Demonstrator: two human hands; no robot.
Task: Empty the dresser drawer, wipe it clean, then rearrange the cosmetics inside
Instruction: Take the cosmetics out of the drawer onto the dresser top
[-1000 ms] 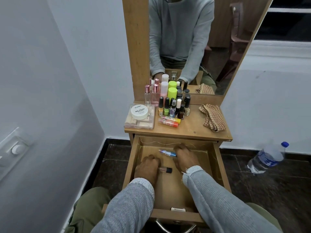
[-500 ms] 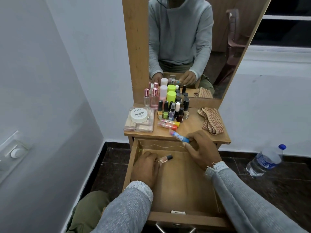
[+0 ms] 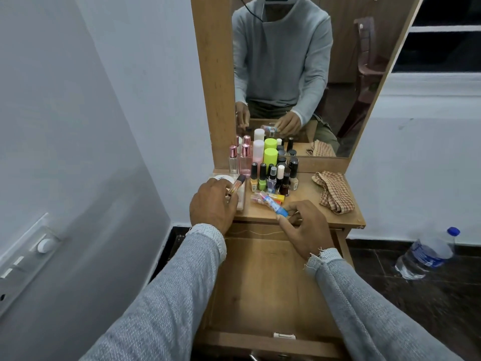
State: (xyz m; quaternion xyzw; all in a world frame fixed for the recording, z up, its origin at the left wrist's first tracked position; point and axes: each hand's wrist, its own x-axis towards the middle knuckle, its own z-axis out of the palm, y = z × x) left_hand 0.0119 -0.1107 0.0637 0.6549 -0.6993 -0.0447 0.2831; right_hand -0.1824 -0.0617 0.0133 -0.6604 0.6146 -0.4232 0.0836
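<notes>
Holding a small dark-capped tube (image 3: 235,187) in a pinch grip, the left hand (image 3: 212,204) hovers over the clear box (image 3: 240,201) at the left of the worktop (image 3: 307,204). The right hand (image 3: 305,225) pinches a blue-ended tube (image 3: 274,204) at the worktop's near edge, touching the orange and yellow tubes (image 3: 263,198) lying there. Behind these stand nail polish bottles (image 3: 270,178), pink-capped perfume bottles (image 3: 240,158) and green and white cans (image 3: 265,153). A checked cloth (image 3: 333,191) lies at the right. The drawer (image 3: 268,290) is pulled out below; its visible floor is bare wood.
</notes>
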